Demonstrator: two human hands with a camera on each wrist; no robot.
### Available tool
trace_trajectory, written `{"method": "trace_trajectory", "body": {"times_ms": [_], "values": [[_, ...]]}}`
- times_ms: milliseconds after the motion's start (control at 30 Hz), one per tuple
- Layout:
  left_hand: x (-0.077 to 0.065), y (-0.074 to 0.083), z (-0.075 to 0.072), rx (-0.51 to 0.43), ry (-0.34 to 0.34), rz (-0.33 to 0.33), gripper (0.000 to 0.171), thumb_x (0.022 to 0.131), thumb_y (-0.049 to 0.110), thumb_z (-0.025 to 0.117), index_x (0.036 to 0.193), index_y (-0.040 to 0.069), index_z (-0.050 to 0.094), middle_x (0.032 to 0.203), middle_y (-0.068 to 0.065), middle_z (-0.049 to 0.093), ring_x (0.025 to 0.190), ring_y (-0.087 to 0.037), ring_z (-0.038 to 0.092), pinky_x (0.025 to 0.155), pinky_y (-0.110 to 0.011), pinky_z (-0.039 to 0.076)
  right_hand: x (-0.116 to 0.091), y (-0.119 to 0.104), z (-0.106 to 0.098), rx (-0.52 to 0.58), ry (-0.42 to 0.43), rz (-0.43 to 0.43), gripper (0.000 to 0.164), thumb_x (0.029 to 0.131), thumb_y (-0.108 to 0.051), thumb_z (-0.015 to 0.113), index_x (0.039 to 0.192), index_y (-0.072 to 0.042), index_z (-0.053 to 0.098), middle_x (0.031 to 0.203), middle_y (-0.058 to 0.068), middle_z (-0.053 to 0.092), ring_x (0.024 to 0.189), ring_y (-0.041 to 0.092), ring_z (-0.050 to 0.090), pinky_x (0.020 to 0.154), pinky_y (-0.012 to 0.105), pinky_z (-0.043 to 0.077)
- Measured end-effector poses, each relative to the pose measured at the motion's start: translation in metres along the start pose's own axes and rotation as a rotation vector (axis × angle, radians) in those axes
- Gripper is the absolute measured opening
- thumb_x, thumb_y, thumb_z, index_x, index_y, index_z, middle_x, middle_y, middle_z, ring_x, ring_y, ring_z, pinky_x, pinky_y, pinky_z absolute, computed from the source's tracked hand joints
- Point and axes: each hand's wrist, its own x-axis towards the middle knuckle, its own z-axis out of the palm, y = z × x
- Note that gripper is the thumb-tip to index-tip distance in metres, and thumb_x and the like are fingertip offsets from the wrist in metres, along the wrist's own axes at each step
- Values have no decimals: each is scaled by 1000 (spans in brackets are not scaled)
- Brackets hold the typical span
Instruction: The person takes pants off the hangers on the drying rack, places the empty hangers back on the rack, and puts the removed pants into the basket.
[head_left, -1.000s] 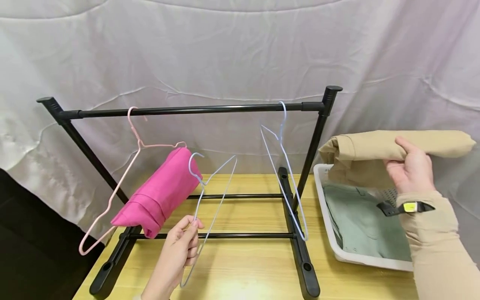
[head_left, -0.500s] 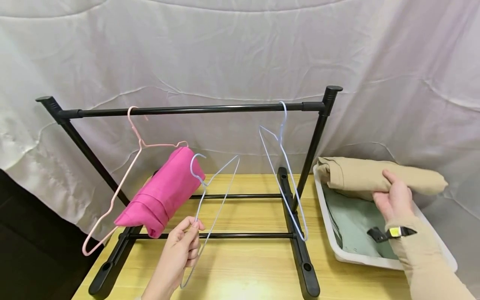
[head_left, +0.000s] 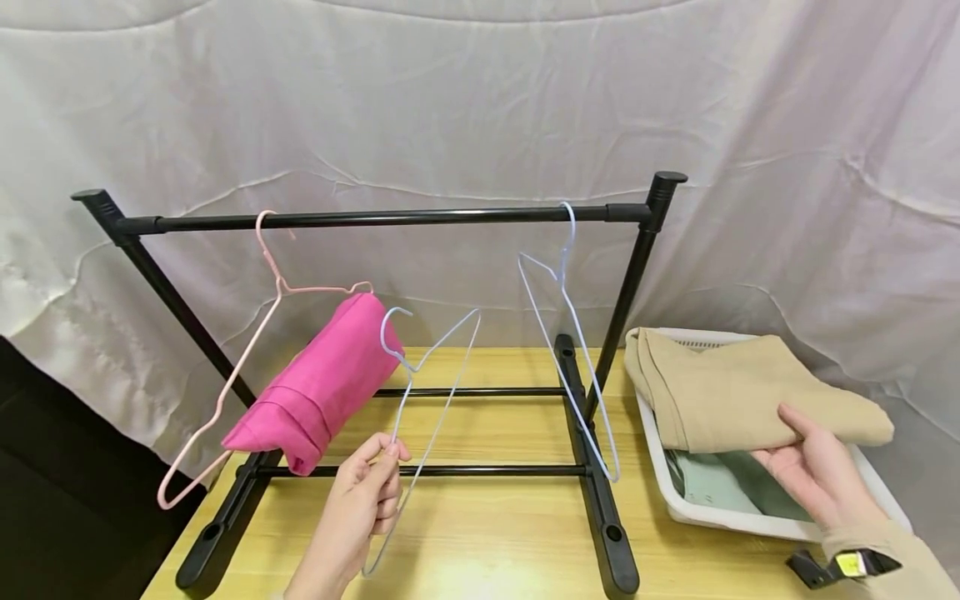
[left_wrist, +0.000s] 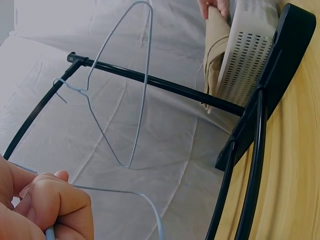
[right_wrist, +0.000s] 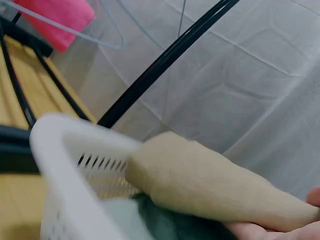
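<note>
My left hand (head_left: 360, 496) pinches the side of a light blue clothes hanger (head_left: 411, 368) between thumb and fingers, in front of the black rack's lower bars. Its hook points up, off the rail. At the right, my right hand (head_left: 821, 471) holds a folded beige garment (head_left: 742, 392) by its near edge, thumb on top and fingers beneath. That garment lies across the white basket (head_left: 723, 518), over a folded grey-green garment (head_left: 712, 482). In the right wrist view the beige garment (right_wrist: 200, 180) bulges above the basket rim, with only fingertips of the hand showing.
The black clothes rack (head_left: 420, 218) stands on a wooden table (head_left: 487, 542). A pink hanger (head_left: 279, 287) bearing a folded magenta garment (head_left: 322, 375) hangs at its left. Another blue hanger (head_left: 561, 279) hangs bare near the right post. A pale curtain (head_left: 450, 108) hangs behind.
My right hand has lowered the beige garment from above the basket and drawn it nearer, so it now lies flatter across the basket. My left hand and its hanger have hardly moved.
</note>
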Motion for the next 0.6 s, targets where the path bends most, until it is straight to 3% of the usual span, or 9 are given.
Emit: {"method": "trace_trajectory", "body": {"times_ms": [133,267,433,533,600], "values": [[0,-1,0,4,-10,6,32,108,33,45,106,1,46,57,8,24,43,-2,21,40,-18,17,-17,-8,-1,-100,-73,183,49,112,-26,13,122,-2,55,133,28,59,128,47,54,114,56,38],[-1,-2,2,-7,-9,10,27,108,32,47,102,6,49,57,8,24,43,-2,21,41,-19,16,-32,-15,0,-169,-159,323,65,110,-27,2,132,7,53,142,37,47,140,44,43,122,45,28],[0,-4,5,-26,-15,3,26,107,32,49,101,7,50,57,7,22,43,-2,21,40,-19,16,-44,-21,2,-267,-189,443,70,110,-26,-4,142,7,48,150,30,42,146,34,37,123,35,23],[1,-4,6,-27,-31,6,27,107,33,48,102,7,50,57,7,21,43,-1,20,40,-18,16,-50,-28,5,-383,-150,466,68,110,-24,-2,140,2,53,147,23,49,142,29,44,119,32,31],[1,-4,5,-29,-36,7,27,107,34,48,101,8,50,57,8,21,43,-1,19,41,-18,16,-52,-31,9,-533,-97,420,63,112,-21,4,136,-2,60,141,18,58,134,25,54,113,31,41]]}}
